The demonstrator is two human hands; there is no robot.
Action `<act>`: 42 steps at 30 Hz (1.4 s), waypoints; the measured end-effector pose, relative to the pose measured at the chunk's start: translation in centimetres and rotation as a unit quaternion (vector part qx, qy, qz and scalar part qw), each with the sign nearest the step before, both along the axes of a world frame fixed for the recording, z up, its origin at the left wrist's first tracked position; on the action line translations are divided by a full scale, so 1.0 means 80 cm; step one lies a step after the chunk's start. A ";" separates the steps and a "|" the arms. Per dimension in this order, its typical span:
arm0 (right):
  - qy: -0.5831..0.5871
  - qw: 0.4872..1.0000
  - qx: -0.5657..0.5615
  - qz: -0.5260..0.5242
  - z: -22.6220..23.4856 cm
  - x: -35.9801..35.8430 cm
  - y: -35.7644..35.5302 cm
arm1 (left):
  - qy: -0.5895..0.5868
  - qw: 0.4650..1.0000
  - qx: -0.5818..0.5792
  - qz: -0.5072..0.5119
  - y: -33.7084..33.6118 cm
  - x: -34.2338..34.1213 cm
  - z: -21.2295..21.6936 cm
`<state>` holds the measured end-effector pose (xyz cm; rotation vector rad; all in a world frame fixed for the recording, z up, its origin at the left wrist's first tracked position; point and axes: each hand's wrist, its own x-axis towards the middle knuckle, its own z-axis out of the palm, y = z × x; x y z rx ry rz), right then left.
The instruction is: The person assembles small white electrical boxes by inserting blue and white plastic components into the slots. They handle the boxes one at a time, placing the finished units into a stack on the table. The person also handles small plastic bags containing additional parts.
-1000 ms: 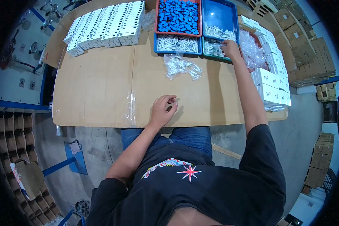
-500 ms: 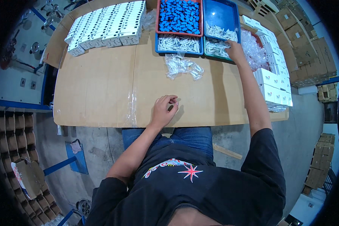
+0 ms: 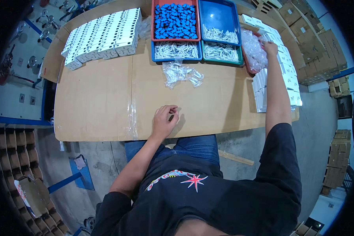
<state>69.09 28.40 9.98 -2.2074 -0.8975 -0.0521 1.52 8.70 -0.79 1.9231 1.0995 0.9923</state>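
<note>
My right hand (image 3: 270, 48) reaches to the far right, between a red tray (image 3: 246, 59) of clear plastic bags (image 3: 252, 51) and the rows of white boxes (image 3: 290, 70). Its fingers are bent inward, and what they pinch is too small to make out. Near the front edge of the cardboard-covered table (image 3: 98, 106), my left hand (image 3: 165, 122) rests with loosely curled fingers. A gap shows between its thumb and fingers, with nothing visible in it. Beyond it lie clear bags with small white pieces (image 3: 181, 74).
At the back stand a red tray (image 3: 153, 23) of blue pieces, a blue tray (image 3: 219, 15) with white plugs, and lower blue (image 3: 177, 60) and green (image 3: 224, 62) trays of white plugs. White boxes (image 3: 102, 35) fill the back left. Cardboard walls (image 3: 51, 63) border the table.
My right hand has moved right from the white plugs in the green tray to the plastic bags and white boxes. My left hand stays near the front edge. The whole view has shifted slightly.
</note>
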 end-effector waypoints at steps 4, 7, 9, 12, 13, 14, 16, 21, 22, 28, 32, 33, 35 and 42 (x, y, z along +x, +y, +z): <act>0.073 0.997 0.008 -0.003 0.019 -0.134 0.017 | 0.032 0.999 0.000 0.035 -0.004 -0.022 0.007; 0.167 0.982 0.019 0.089 0.020 -0.133 -0.015 | 0.019 1.000 0.003 0.013 -0.002 -0.010 0.006; 0.205 0.953 0.073 0.212 -0.008 -0.171 -0.024 | 0.018 1.000 0.006 0.008 -0.002 -0.008 0.005; 0.191 0.933 -0.009 0.304 -0.026 -0.353 -0.071 | 0.025 0.999 0.007 0.020 -0.003 -0.014 0.003; 0.137 0.915 -0.045 0.378 -0.058 -0.363 -0.089 | 0.023 1.000 0.011 0.011 -0.003 -0.011 0.003; 0.090 0.901 -0.072 0.419 -0.063 -0.410 -0.105 | 0.029 0.999 0.014 0.016 -0.003 -0.013 0.003; -0.080 0.870 -0.104 0.475 -0.098 -0.442 -0.131 | 0.026 0.999 0.017 0.012 -0.003 -0.012 0.004; -0.021 0.908 -0.033 0.418 -0.130 -0.483 -0.155 | 0.010 1.000 0.016 0.018 -0.003 -0.012 0.002; -0.018 0.912 -0.020 0.409 -0.132 -0.487 -0.154 | 0.010 1.000 0.016 0.020 -0.003 -0.012 0.002; 0.006 0.925 0.096 0.369 -0.128 -0.493 -0.158 | -0.013 1.000 0.010 0.023 -0.003 -0.013 -0.001; 0.083 0.927 0.090 0.355 -0.103 -0.533 -0.192 | -0.061 0.998 -0.010 0.034 -0.005 -0.015 -0.004; 0.133 0.924 0.074 0.352 -0.105 -0.548 -0.203 | -0.071 0.997 -0.021 0.037 -0.006 -0.014 -0.001; 0.233 0.910 0.043 0.341 -0.111 -0.578 -0.222 | -0.068 0.997 0.005 0.043 -0.010 -0.012 0.007; 0.483 0.803 0.016 0.348 -0.117 -0.654 -0.257 | -0.090 0.992 -0.012 0.087 -0.014 -0.006 0.024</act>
